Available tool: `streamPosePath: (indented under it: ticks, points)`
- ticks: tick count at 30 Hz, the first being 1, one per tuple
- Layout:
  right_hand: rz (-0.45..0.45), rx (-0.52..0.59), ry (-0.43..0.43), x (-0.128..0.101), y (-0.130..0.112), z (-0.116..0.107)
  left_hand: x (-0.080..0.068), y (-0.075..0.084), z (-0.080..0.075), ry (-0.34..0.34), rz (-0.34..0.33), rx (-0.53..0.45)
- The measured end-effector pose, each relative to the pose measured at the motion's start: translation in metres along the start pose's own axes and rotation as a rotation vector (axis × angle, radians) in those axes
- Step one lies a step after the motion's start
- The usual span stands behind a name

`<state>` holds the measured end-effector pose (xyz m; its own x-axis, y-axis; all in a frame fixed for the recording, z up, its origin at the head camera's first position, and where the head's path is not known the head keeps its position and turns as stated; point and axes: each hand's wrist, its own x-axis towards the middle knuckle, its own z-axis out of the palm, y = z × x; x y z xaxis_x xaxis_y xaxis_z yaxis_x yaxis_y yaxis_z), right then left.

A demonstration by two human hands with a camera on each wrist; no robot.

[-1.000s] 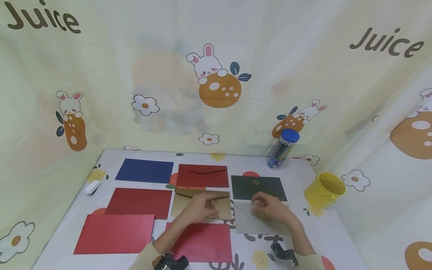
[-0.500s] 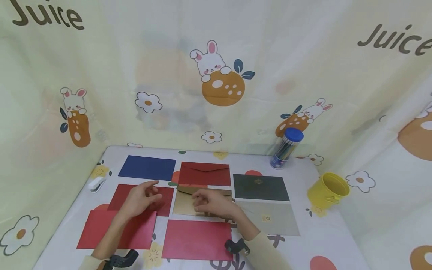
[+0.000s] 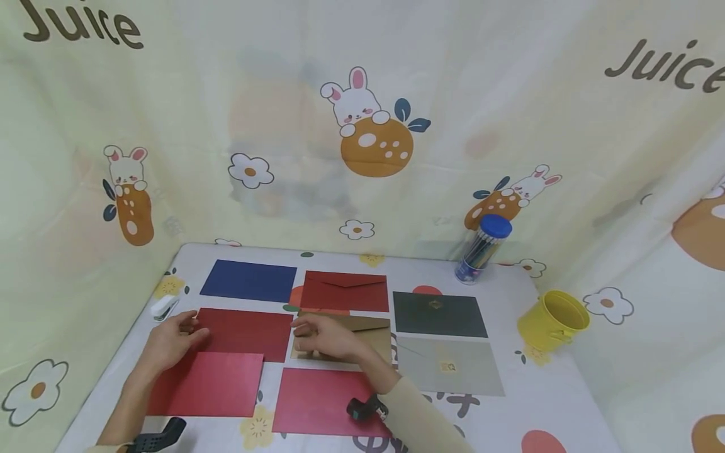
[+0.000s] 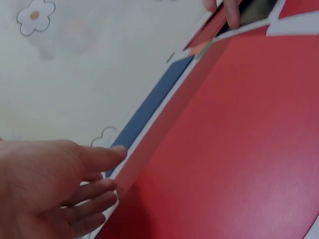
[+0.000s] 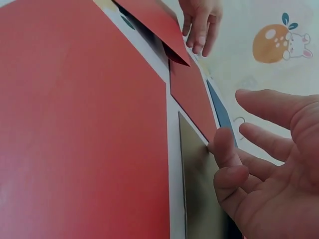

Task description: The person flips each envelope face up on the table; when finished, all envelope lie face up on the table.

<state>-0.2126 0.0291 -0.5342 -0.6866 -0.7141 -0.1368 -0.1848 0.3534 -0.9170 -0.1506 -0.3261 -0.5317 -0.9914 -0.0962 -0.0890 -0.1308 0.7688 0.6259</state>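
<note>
The white table [image 3: 527, 377] with printed flowers carries a spread of flat paper envelopes. Nearest the person lie two bright red rectangular envelopes, one at the front left [image 3: 215, 384] and one at the front centre [image 3: 323, 399]. Behind the left one lies a dark red matte envelope [image 3: 249, 332], and behind that a navy blue envelope [image 3: 249, 281]. In the middle row sits a gold-brown envelope with its flap side up [image 3: 370, 333], with a dark red flap-up envelope [image 3: 345, 291] behind it. To the right are a grey envelope [image 3: 453, 366] and a dark green one [image 3: 438, 314].

The left hand [image 3: 170, 340] rests at the left edge of the dark red matte envelope, fingers relaxed and spread, its grip holding nothing. The right hand [image 3: 325, 336] lies on the left part of the gold-brown envelope; its grip is loose, fingertips touching the paper near the edge.

A yellow metal bucket [image 3: 552, 318] stands at the right, a clear tube of pencils with a blue cap [image 3: 481, 250] behind it, and a small white stapler [image 3: 164, 308] at the left.
</note>
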Motion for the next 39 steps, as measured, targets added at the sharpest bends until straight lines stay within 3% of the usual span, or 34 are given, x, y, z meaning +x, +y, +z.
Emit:
streamPosePath:
  ticks: [6, 16, 23, 27, 33, 39]
  points:
    - [0.028, 0.051, 0.001, 0.006, 0.001, 0.005, 0.0, -0.007, -0.007, -0.02, -0.058, 0.045]
    - [0.07, 0.199, -0.01, 0.01, 0.002, 0.006, 0.002, -0.003, -0.008, -0.021, -0.064, 0.043]
    - [0.075, 0.217, -0.008, 0.01, 0.002, 0.007, 0.004, -0.006, -0.009, 0.053, -0.056, -0.003]
    - [0.082, 0.215, -0.002, 0.01, 0.002, 0.007, 0.006, -0.009, -0.012, 0.124, -0.037, -0.083]
    - [0.061, 0.12, 0.022, 0.01, 0.003, 0.007, 0.008, -0.007, -0.013, 0.099, -0.104, -0.358]
    - [0.052, 0.073, 0.05, 0.01, 0.002, 0.01, 0.007, -0.006, -0.013, 0.137, -0.104, -0.421]
